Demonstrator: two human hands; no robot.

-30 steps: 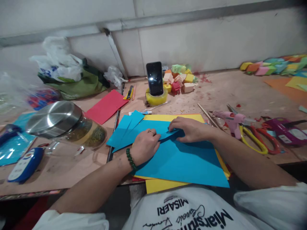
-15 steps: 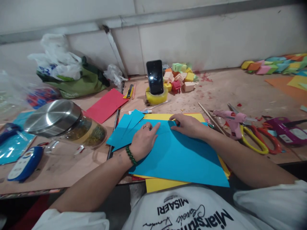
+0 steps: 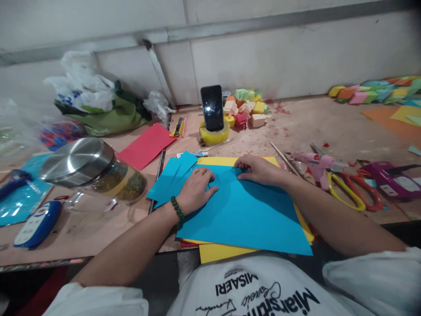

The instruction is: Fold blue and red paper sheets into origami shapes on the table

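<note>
A large sheet of blue paper (image 3: pixel 250 219) lies over yellow sheets (image 3: pixel 223 254) at the table's front edge. My left hand (image 3: pixel 195 188) rests on its left part, thumb apart and the other fingers slightly bent; a green bead bracelet circles the wrist. My right hand (image 3: pixel 253 169) is at the sheet's far edge, its bent fingers and thumb closed on the paper there; the fingertips are partly hidden. Smaller blue paper pieces (image 3: pixel 167 173) overlap just left of my left hand.
On the right lie a pink glue gun (image 3: pixel 315 164), yellow-handled scissors (image 3: pixel 345 191) and a purple device (image 3: pixel 388 177). Leftward stands a lidded glass jar (image 3: pixel 121 177). Behind the paper, a phone (image 3: pixel 212 107) leans in a tape roll (image 3: pixel 215 135) beside folded paper cubes (image 3: pixel 246 109).
My left hand's fingers have drawn in a little, with the index no longer stretched forward. My right hand stays at the far edge. The view has shifted slightly.
</note>
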